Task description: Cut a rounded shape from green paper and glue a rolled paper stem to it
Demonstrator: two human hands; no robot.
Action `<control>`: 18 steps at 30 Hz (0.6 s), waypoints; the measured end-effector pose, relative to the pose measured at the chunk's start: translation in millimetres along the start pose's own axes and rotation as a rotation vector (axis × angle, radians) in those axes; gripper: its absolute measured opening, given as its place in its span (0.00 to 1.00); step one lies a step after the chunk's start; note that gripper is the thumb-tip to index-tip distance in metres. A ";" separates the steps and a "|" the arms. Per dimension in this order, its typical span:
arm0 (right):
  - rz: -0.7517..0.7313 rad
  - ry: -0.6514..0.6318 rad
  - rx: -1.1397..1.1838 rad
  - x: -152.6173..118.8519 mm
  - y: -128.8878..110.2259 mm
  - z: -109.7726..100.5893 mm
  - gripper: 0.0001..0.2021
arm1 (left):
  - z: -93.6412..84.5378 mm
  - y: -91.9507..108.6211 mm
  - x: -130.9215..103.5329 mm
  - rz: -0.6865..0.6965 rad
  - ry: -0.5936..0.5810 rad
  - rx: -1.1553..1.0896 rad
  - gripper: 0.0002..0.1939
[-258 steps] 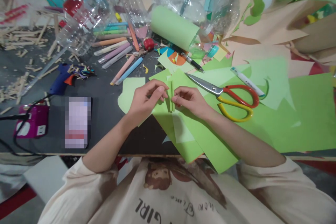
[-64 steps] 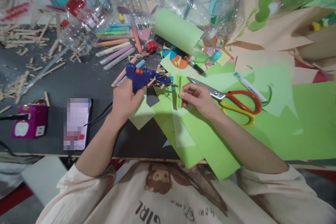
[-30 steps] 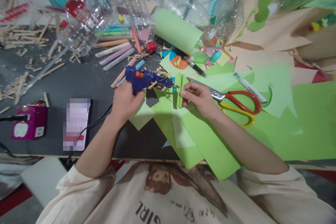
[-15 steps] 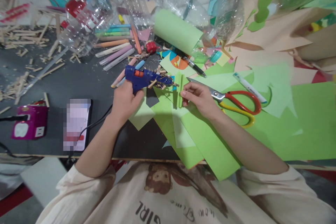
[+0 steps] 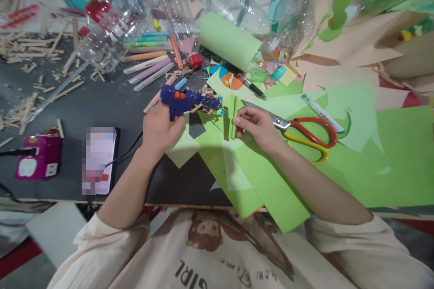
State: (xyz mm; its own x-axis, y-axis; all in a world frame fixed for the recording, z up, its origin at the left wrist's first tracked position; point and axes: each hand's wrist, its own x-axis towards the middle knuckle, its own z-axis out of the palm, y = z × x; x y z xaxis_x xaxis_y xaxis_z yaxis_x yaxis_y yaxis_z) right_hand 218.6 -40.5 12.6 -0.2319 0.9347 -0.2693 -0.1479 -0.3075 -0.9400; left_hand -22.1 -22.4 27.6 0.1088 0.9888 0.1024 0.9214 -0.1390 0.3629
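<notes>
My left hand [image 5: 162, 127] is wrapped round the handle of a blue glue gun [image 5: 185, 100] with an orange part on its side. Bits of wooden stick cling about its front end, and its nozzle points right. In a pinch, my right hand [image 5: 255, 125] holds a narrow folded strip of green paper [image 5: 233, 115] upright, a short gap from the nozzle. Scissors [image 5: 283, 123] with one red and one yellow handle lie just right of my right hand, partly hidden by it. Green paper sheets [image 5: 271, 189] spread beneath both.
A phone [image 5: 101, 160] and a purple box-shaped adapter [image 5: 39, 158] with a cable are at the left. Markers [image 5: 149, 70], a pen [image 5: 252, 86] and a green-wrapped bottle [image 5: 230, 40] lie farther back. Clear plastic bottles [image 5: 111, 31] and wooden stick scraps [image 5: 30, 49] crowd the rear.
My left hand has drawn the glue gun slightly left, so its nozzle is farther from the paper strip. My right hand has stayed almost still.
</notes>
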 end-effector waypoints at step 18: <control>0.005 -0.001 0.047 0.3 -0.4 0.8 0.20 | 1.1 -4.7 -1.3 0.020 -0.017 0.013 0.17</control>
State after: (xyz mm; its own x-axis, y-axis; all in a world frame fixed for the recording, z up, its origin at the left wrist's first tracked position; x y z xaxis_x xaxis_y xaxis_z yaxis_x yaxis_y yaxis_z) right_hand 217.9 -40.2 13.1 -0.2335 0.9331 -0.2733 -0.1916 -0.3198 -0.9279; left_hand -26.2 -23.0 24.8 0.1340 0.9866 0.0934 0.9237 -0.1585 0.3489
